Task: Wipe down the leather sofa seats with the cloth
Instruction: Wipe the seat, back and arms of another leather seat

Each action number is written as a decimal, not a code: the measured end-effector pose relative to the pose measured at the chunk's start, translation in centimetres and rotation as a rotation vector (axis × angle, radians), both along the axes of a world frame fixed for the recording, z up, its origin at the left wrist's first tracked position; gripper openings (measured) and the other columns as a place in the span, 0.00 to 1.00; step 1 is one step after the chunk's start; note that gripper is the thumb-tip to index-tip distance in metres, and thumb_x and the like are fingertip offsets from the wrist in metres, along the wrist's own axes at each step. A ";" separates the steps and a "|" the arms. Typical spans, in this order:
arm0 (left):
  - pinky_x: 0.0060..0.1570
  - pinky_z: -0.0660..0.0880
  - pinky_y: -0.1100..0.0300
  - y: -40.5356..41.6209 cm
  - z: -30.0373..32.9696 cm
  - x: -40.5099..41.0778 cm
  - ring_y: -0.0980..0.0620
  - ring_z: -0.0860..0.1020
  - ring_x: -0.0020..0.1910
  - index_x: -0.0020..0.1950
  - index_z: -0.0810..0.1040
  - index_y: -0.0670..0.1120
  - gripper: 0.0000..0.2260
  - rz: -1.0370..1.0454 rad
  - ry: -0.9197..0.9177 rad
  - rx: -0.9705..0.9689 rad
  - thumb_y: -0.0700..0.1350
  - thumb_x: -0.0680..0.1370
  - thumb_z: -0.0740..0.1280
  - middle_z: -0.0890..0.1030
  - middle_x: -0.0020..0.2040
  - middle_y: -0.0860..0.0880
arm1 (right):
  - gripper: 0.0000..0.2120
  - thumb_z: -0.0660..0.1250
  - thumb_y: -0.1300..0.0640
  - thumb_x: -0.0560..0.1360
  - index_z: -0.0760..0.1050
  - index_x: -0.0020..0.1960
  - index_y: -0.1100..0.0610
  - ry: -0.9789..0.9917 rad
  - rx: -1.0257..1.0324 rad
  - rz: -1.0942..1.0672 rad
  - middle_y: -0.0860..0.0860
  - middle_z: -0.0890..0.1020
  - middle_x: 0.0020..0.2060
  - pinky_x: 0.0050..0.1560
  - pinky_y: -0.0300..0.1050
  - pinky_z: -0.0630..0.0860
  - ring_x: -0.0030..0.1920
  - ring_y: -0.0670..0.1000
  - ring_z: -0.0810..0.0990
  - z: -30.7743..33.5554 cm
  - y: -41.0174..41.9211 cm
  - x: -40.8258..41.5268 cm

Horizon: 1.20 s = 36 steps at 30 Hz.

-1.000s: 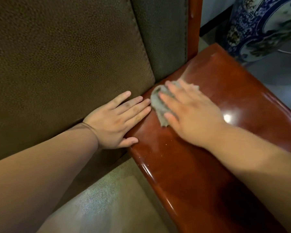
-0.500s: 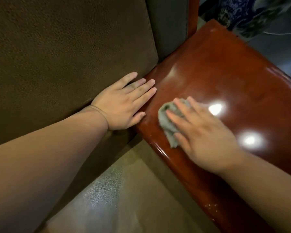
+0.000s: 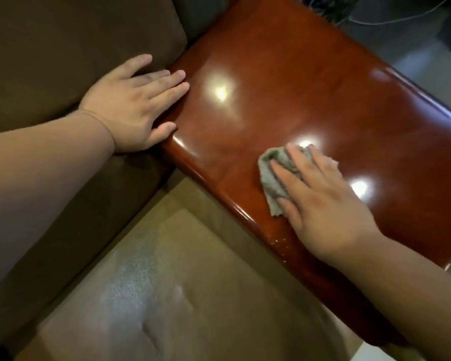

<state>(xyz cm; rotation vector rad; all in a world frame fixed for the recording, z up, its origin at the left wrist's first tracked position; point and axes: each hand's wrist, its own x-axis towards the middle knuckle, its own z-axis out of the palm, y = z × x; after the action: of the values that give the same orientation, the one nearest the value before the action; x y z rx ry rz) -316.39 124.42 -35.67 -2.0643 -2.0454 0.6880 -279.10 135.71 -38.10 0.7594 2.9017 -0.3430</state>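
Note:
A small grey-green cloth lies bunched on the glossy red-brown wooden armrest of the sofa. My right hand presses flat on the cloth with straight fingers, most of the cloth hidden under it. My left hand rests flat with straight fingers where the brown back cushion meets the armrest, its fingertips on the wood. The tan leather seat lies below, between my two arms.
Bright light reflections shine on the armrest top. Its rounded front edge drops down to the seat. Beyond the armrest's far side lies a grey floor with a thin white cable and a dark object at the top.
My right hand has slid the cloth along the armrest toward me, away from the back cushion. My left hand has stayed at the cushion's edge.

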 end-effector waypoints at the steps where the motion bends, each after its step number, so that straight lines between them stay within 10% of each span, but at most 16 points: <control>1: 0.82 0.48 0.44 -0.1 -0.1 0.4 0.44 0.70 0.78 0.84 0.61 0.44 0.36 0.028 0.011 -0.003 0.65 0.84 0.43 0.67 0.82 0.42 | 0.28 0.55 0.43 0.85 0.59 0.83 0.47 -0.034 -0.004 -0.071 0.53 0.54 0.84 0.82 0.61 0.50 0.83 0.62 0.50 0.3 0.5 1.8; 6: 0.80 0.52 0.36 -3.4 -1.6 13.2 0.35 0.52 0.84 0.86 0.55 0.50 0.34 0.517 -0.458 0.116 0.60 0.81 0.54 0.53 0.86 0.44 | 0.30 0.67 0.44 0.80 0.67 0.80 0.48 -0.054 -0.052 -0.031 0.58 0.58 0.83 0.80 0.68 0.53 0.82 0.70 0.51 1.7 -7.4 5.1; 9: 0.80 0.54 0.34 -7.0 -2.5 23.2 0.36 0.47 0.85 0.86 0.55 0.53 0.31 0.466 -0.670 0.107 0.57 0.83 0.54 0.50 0.87 0.47 | 0.30 0.62 0.47 0.84 0.56 0.84 0.47 -0.145 -0.015 0.438 0.53 0.53 0.84 0.80 0.64 0.40 0.83 0.62 0.39 0.9 -8.6 6.4; 11: 0.82 0.54 0.38 -8.7 -2.4 26.7 0.40 0.49 0.85 0.86 0.55 0.55 0.29 0.460 -0.754 0.082 0.56 0.84 0.53 0.49 0.87 0.50 | 0.32 0.59 0.46 0.85 0.50 0.85 0.48 -0.125 0.012 0.341 0.52 0.51 0.85 0.82 0.63 0.47 0.84 0.60 0.42 0.9 -6.3 7.6; 15: 0.83 0.51 0.47 -11.9 -1.1 30.7 0.44 0.55 0.84 0.86 0.54 0.56 0.28 0.541 -0.785 -0.183 0.54 0.86 0.53 0.53 0.87 0.50 | 0.28 0.56 0.45 0.85 0.59 0.83 0.51 -0.136 -0.017 -0.078 0.54 0.59 0.83 0.80 0.61 0.57 0.82 0.63 0.55 1.8 -4.6 11.0; 21: 0.72 0.70 0.51 -16.7 4.9 34.5 0.42 0.71 0.76 0.83 0.63 0.50 0.24 0.676 -0.869 -0.646 0.55 0.88 0.55 0.71 0.79 0.44 | 0.25 0.75 0.61 0.76 0.78 0.71 0.49 -0.325 -0.205 0.218 0.52 0.69 0.79 0.61 0.59 0.80 0.79 0.63 0.65 5.5 -8.4 18.8; 25: 0.73 0.70 0.52 -18.8 10.5 36.1 0.42 0.71 0.76 0.84 0.63 0.50 0.25 0.710 -0.855 -0.667 0.56 0.88 0.55 0.73 0.78 0.44 | 0.21 0.56 0.50 0.85 0.68 0.77 0.46 -0.457 -0.329 -0.026 0.48 0.69 0.75 0.66 0.50 0.77 0.69 0.56 0.76 11.1 -10.1 18.7; 36: 0.73 0.69 0.51 -14.9 23.6 38.5 0.43 0.72 0.75 0.83 0.64 0.49 0.25 0.680 -0.804 -0.414 0.57 0.87 0.54 0.74 0.77 0.44 | 0.14 0.59 0.43 0.80 0.80 0.58 0.46 -0.253 -0.498 -0.397 0.49 0.85 0.51 0.52 0.47 0.79 0.52 0.55 0.82 25.6 -12.7 22.3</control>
<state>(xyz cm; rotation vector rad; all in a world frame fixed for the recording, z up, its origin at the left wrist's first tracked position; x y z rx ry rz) -277.94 109.50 -12.07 -2.0172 -3.4001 0.3915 -256.76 123.02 -12.46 1.1704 2.2710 -0.8921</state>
